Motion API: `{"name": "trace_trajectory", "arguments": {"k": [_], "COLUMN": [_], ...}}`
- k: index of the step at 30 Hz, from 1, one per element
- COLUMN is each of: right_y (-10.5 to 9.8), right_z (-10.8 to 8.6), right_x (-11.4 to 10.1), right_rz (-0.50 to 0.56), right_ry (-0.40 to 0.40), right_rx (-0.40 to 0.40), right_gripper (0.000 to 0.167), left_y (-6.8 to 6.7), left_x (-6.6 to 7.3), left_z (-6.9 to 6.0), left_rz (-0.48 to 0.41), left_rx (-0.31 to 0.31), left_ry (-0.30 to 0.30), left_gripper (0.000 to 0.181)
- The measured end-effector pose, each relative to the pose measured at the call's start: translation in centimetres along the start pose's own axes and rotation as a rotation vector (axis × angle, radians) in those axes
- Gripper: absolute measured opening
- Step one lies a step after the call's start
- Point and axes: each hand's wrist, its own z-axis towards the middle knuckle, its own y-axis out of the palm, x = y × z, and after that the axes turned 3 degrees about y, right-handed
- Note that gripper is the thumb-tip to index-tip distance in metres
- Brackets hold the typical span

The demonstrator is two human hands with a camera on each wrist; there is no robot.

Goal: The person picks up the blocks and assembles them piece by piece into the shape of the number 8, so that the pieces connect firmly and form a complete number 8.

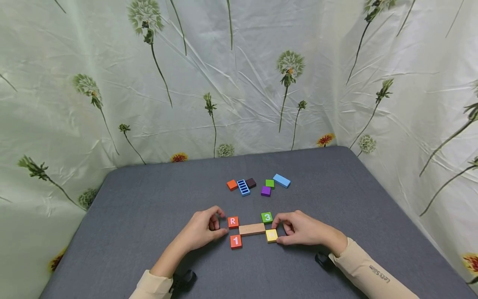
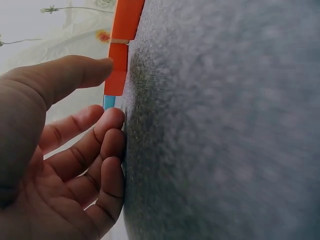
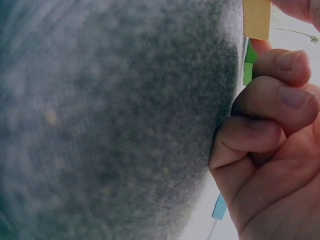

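A plain wooden plank [image 1: 252, 229] lies flat on the grey table, with small square blocks at its corners. At its left end are a red R block [image 1: 233, 222] and a red block marked 1 [image 1: 236, 241]. Its right end has a green block marked 3 [image 1: 267, 217] and a yellow letter block [image 1: 271, 235]. My right hand [image 1: 304, 229] pinches the yellow block between thumb and index finger, the other fingers curled. Beside the R block, my left hand [image 1: 201, 229] has loosely bent fingers and holds nothing; its thumb tip is close to the red blocks.
Farther back lie an orange block [image 1: 232, 185], a blue block with dark bars [image 1: 243, 187], a dark block [image 1: 251, 182], a green block [image 1: 270, 183], a purple block [image 1: 266, 191] and a light blue block [image 1: 281, 180]. A flowered curtain [image 1: 246, 83] hangs behind the table [image 1: 149, 199].
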Motion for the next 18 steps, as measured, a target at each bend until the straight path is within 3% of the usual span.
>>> {"name": "trace_trajectory", "arguments": {"k": [7,12,18], "right_y": [0.1,0.0,-0.5], "right_z": [0.1,0.1,0.0], "right_x": [0.2,0.2,0.4], "right_rz": [0.013,0.026,0.069], "right_ry": [0.024,0.028,0.031], "right_rx": [-0.001,0.008,0.027], "right_gripper": [0.027,0.026,0.027], "left_y": [-0.3,-0.3,0.3], "left_x": [-0.1,0.2,0.8], "left_z": [-1.2,-2.0,-2.6], "left_rz": [-0.041,-0.085,-0.082], "left_rx": [-0.065,-0.123,-0.12], "left_ry": [0.052,0.074,0.078], "left_gripper": [0.025,0.03,0.034]}}
